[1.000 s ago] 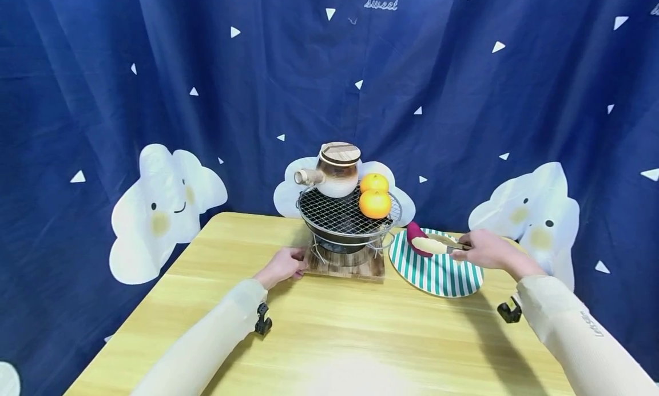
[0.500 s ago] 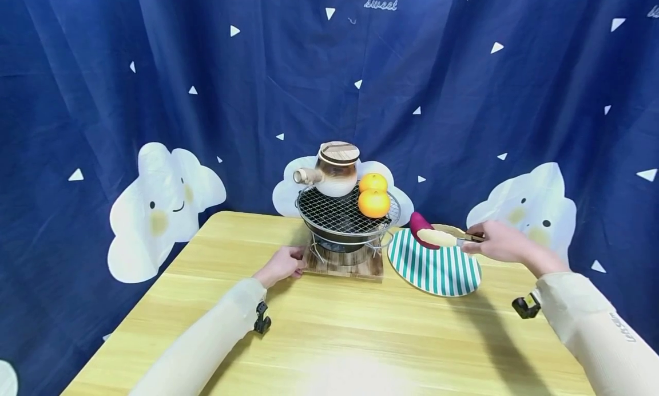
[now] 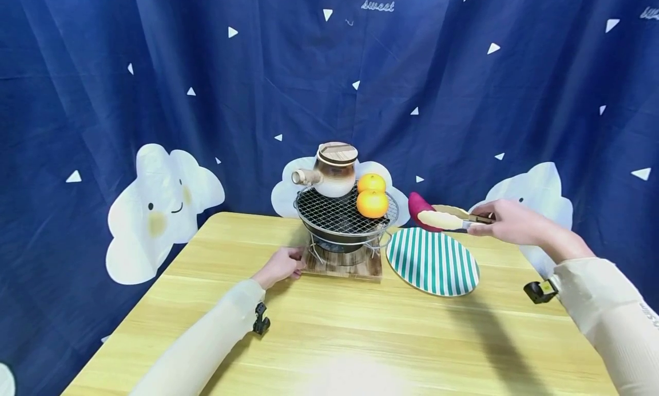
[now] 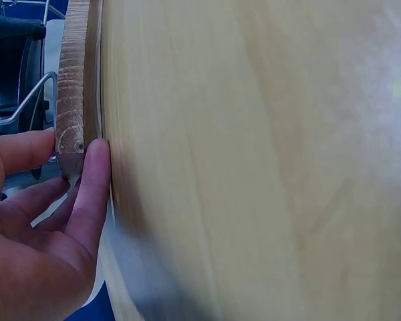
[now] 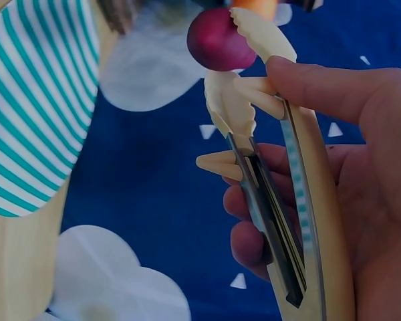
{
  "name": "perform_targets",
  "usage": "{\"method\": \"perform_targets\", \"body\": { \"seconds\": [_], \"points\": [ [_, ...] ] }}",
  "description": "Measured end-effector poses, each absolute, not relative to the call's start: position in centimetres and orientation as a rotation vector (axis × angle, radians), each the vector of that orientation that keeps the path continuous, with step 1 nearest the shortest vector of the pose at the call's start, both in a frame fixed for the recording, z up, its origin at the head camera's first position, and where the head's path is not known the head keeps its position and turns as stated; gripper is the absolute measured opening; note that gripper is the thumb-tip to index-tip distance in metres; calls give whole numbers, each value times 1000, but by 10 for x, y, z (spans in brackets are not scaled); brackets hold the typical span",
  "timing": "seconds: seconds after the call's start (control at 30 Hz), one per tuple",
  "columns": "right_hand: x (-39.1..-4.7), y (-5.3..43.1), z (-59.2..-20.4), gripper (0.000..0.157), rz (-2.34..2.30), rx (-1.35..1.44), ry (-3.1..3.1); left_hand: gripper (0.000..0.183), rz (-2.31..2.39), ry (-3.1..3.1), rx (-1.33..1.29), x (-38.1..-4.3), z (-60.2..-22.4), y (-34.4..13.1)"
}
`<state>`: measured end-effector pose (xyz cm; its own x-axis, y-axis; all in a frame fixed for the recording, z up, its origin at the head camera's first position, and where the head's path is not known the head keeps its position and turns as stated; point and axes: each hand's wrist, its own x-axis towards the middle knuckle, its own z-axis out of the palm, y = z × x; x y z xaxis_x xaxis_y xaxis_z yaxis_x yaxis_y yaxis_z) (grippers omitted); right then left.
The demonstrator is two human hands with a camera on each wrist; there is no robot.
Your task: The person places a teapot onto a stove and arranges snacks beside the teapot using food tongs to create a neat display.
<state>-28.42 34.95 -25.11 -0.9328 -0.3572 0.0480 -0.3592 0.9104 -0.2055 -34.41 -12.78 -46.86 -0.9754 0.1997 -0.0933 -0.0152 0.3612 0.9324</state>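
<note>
At the left front corner of a square wooden board (image 3: 360, 271), my left hand (image 3: 281, 266) pinches the edge, thumb above and fingers against the underside in the left wrist view. On that board stands a round grill with a wire rack (image 3: 334, 212). My right hand (image 3: 515, 221) grips a pair of tongs (image 5: 307, 194) with cream scalloped tips. Between those tips a purple-red sweet potato (image 3: 419, 208) is held in the air, above the far edge of a striped oval placemat (image 3: 432, 264). The rack carries a side-handled teapot (image 3: 336, 175) and two oranges (image 3: 373, 204).
A pale wooden table (image 3: 319, 327) bears everything. Behind it hangs a dark blue curtain (image 3: 247, 98) with clouds and triangles. The placemat lies just right of the grill, and the grill's wire legs (image 3: 378, 246) stick out that way.
My right hand has lifted the tongs and the sweet potato up off the placemat, shifting slightly right. The left hand stays on the board's corner.
</note>
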Motion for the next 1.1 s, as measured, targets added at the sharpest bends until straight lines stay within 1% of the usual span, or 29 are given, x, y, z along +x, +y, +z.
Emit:
{"method": "perform_targets", "body": {
  "seconds": [0.1, 0.17, 0.37, 0.47, 0.63, 0.97, 1.1],
  "points": [
    [-283, 348, -240, 54, 320, 537, -3071, 59, 1664, 2429, 165, -345, -468, -127],
    [-282, 346, -233, 62, 322, 516, -3085, 60, 1661, 2428, 157, -345, -468, -127],
    [-280, 337, -214, 72, 376, 516, -3097, 58, 1665, 2430, 145, -343, -466, -126],
    [-279, 330, -205, 72, 367, 528, -3085, 58, 1669, 2431, 150, -344, -467, -126],
    [-277, 313, -193, 65, 353, 578, -3069, 58, 1659, 2450, 165, -348, -469, -128],
    [-277, 285, -175, 59, 357, 684, -3066, 56, 1659, 2458, 167, -342, -468, -127],
    [-280, 276, -174, 58, 367, 710, -3074, 55, 1664, 2452, 171, -340, -468, -125]
  ]
}}
